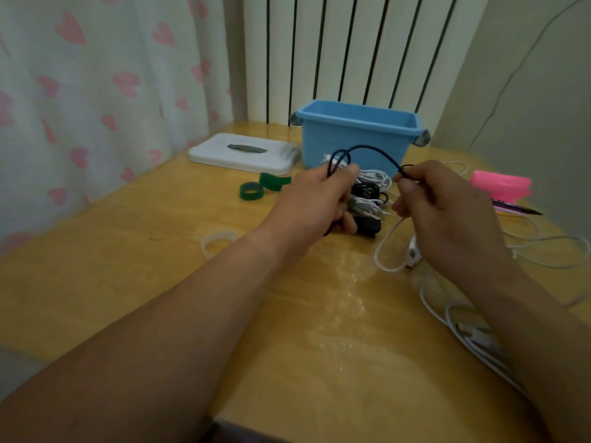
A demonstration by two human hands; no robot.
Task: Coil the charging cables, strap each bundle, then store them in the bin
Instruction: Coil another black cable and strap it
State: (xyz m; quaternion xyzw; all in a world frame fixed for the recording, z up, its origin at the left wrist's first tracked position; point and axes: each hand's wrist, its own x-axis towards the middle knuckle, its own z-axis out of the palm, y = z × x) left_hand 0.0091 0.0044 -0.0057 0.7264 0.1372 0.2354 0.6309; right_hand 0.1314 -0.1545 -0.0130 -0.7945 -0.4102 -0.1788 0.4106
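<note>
A black cable [374,152] arcs between my two hands in front of the blue bin [339,139]. My left hand [319,199] grips its coiled loops, which stick up above my fingers. My right hand [447,206] pinches the cable's other stretch between thumb and fingers. Behind my hands lies a pile of white and black cables [372,195]. Loose white cables [543,247] trail over the table on the right. Two green strap loops [252,190] lie left of my left hand, and a clear strap ring [217,243] sits nearer me.
The white bin lid [224,153] rests at the back left of the yellow table [128,251]. A pink box [502,187] and a pen [518,208] are at the right edge. Curtain and radiator stand behind the table.
</note>
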